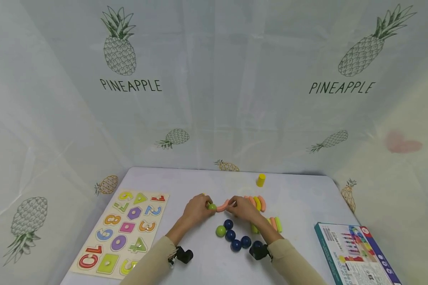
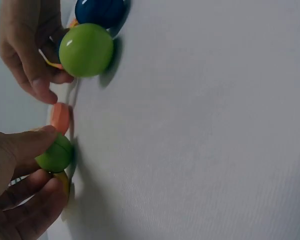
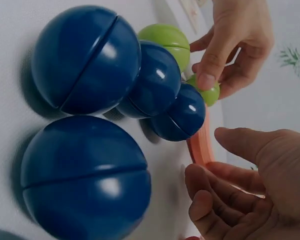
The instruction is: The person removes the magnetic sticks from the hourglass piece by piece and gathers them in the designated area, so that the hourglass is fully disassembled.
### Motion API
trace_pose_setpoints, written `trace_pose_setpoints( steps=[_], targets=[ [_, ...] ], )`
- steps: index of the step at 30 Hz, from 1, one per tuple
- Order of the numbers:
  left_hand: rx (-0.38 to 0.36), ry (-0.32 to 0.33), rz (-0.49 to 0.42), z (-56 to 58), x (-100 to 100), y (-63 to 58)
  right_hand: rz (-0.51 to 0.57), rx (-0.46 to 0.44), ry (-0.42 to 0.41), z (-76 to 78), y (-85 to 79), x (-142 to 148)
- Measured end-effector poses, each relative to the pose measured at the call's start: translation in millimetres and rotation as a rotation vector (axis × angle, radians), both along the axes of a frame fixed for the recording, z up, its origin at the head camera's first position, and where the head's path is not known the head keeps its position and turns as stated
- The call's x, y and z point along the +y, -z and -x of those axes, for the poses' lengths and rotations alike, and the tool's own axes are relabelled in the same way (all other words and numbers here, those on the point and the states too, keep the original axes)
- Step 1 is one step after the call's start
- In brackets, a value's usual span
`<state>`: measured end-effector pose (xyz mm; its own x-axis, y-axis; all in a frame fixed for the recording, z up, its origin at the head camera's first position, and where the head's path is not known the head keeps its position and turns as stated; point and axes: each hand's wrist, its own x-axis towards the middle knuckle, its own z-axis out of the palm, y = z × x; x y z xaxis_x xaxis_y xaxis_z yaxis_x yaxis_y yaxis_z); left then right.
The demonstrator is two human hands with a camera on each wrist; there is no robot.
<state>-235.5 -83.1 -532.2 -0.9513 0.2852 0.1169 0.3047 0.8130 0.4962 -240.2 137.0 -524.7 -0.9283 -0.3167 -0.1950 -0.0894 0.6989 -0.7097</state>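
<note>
My left hand (image 1: 198, 209) pinches a small green ball (image 1: 212, 206) between thumb and fingers, low over the white tabletop. Against that ball lies one end of an orange curved piece (image 1: 222, 208). My right hand (image 1: 243, 208) is at the piece's other end; in the right wrist view its thumb stands apart from the orange piece (image 3: 202, 142), with the fingers loosely bent beside it. Part of a yellow piece (image 2: 64, 182) shows beyond the left fingers. Nearer me lie another green ball (image 1: 220, 230) and several grooved dark blue balls (image 1: 230, 235).
Orange and yellow curved pieces (image 1: 258, 203) stand in a row right of my right hand, with green and orange ones (image 1: 278, 225) partly behind its forearm. A yellow cylinder (image 1: 260, 180) stands at the back. Left is a number puzzle board (image 1: 127, 227); right, a printed box (image 1: 356, 253).
</note>
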Motion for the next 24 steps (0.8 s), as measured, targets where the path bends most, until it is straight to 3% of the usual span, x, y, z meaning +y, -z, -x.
trace_pose_setpoints(
  steps=[10,17,24],
  targets=[
    [-0.006,0.053,-0.009,-2.8,6,0.4,-0.029,0.037,0.088,9.8,7.3,-11],
    [-0.019,0.065,0.012,-4.1,10,1.6,-0.049,-0.016,0.123,13.5,7.4,-15],
    [0.013,0.071,0.030,-4.5,11,2.3,-0.030,-0.021,0.136,14.8,8.0,-17]
  ],
)
